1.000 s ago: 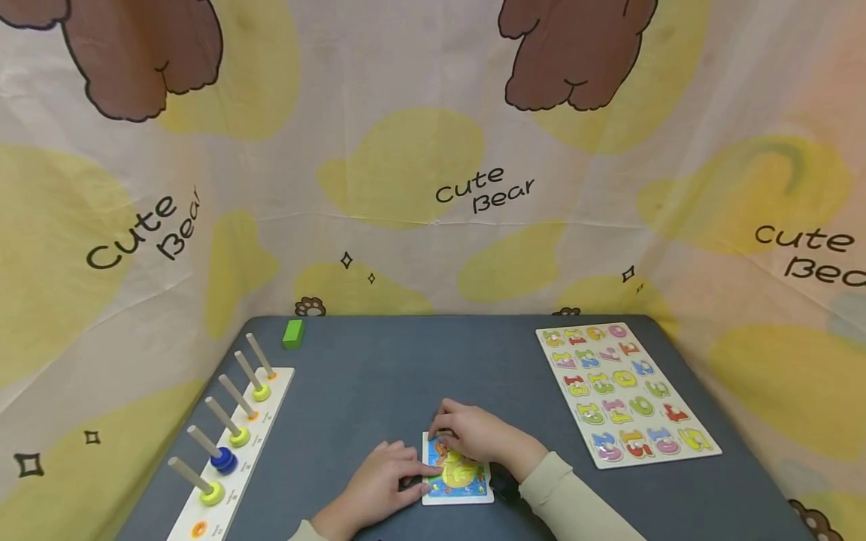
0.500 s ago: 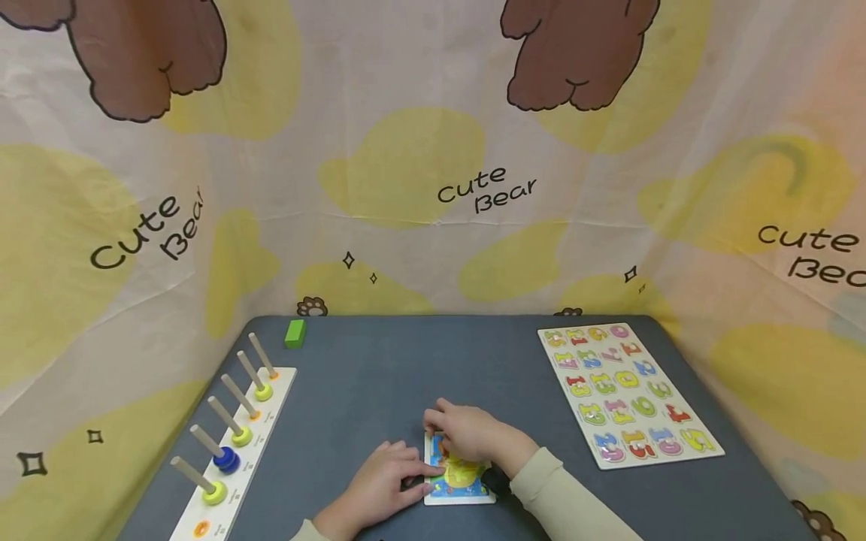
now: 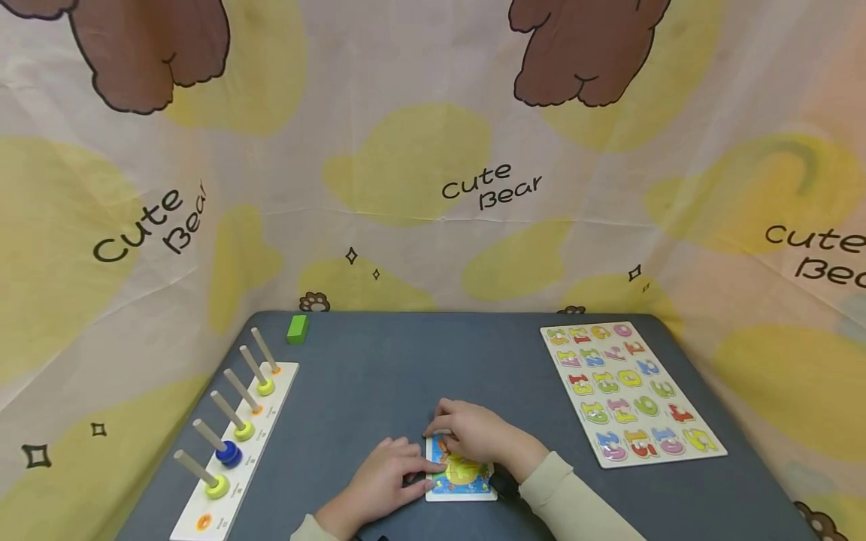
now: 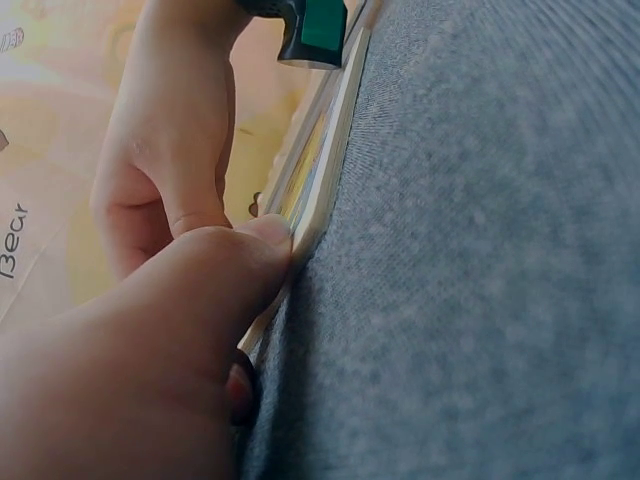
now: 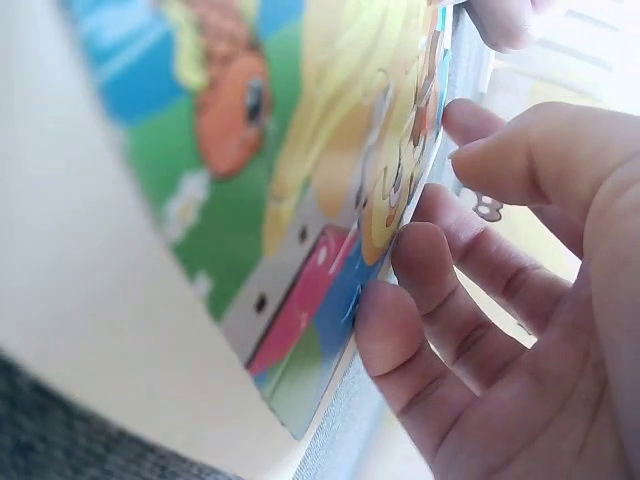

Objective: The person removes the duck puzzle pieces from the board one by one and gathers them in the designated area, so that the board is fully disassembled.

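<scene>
The left hand (image 3: pixel 389 473) rests its outstretched index finger and thumb on the picture board (image 3: pixel 463 492), presumably steadying it on the near middle of the table (image 3: pixel 365 376); the right hand's (image 3: pixel 470 432) bent fingers touch its far part (nothing visibly pinched).

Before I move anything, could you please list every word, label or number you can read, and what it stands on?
"Cute Bear" on the wall cloth, twice whole; a third is cut off at the frame's edge.
"3" on a green piece of the number board; its other numbers are too small to read surely.
Peg board: labels too small to read.
Picture board: no readable text.
</scene>
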A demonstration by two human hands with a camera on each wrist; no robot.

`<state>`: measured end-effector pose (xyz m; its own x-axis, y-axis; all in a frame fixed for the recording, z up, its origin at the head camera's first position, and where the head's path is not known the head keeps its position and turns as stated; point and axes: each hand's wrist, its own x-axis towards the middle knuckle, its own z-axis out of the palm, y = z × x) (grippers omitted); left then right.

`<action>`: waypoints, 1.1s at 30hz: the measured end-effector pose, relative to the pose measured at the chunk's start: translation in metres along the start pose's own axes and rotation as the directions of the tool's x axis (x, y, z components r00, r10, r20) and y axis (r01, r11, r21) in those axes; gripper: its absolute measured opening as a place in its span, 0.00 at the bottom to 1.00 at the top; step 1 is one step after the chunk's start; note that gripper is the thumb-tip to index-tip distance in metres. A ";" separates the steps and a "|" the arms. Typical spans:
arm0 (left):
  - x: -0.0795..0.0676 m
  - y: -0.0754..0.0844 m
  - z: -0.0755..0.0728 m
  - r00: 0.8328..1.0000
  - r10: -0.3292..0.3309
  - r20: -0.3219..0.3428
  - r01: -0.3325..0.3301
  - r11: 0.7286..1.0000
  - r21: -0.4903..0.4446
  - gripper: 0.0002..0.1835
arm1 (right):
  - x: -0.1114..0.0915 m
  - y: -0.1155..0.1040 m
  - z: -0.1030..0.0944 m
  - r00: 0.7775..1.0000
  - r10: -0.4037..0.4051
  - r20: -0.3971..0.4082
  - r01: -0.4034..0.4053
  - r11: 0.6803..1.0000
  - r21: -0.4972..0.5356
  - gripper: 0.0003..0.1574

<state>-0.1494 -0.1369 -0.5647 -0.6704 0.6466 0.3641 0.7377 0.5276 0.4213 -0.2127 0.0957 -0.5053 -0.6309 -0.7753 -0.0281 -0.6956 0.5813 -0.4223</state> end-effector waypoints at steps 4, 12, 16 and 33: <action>-0.001 0.001 0.000 1.000 -0.020 0.018 0.020 1.000 -0.005 0.13 | 0.000 -0.002 0.001 1.000 -0.002 -0.012 0.002 1.000 0.000 0.14; 0.000 0.003 -0.001 1.000 -0.021 0.012 0.021 1.000 -0.005 0.13 | 0.004 -0.005 -0.001 1.000 0.022 -0.002 -0.022 0.999 -0.037 0.08; 0.001 0.004 -0.003 1.000 -0.023 0.010 0.023 1.000 -0.003 0.13 | 0.002 -0.009 -0.003 0.998 0.061 -0.022 -0.062 0.996 -0.066 0.09; 0.001 0.002 -0.003 0.997 -0.052 0.056 0.051 0.999 0.018 0.13 | -0.007 -0.024 0.006 0.986 0.016 -0.164 -0.061 0.959 -0.276 0.07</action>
<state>-0.1487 -0.1368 -0.5606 -0.7021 0.6482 0.2947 0.7040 0.5696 0.4242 -0.1898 0.0854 -0.5001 -0.6897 -0.7150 0.1145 -0.7234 0.6733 -0.1532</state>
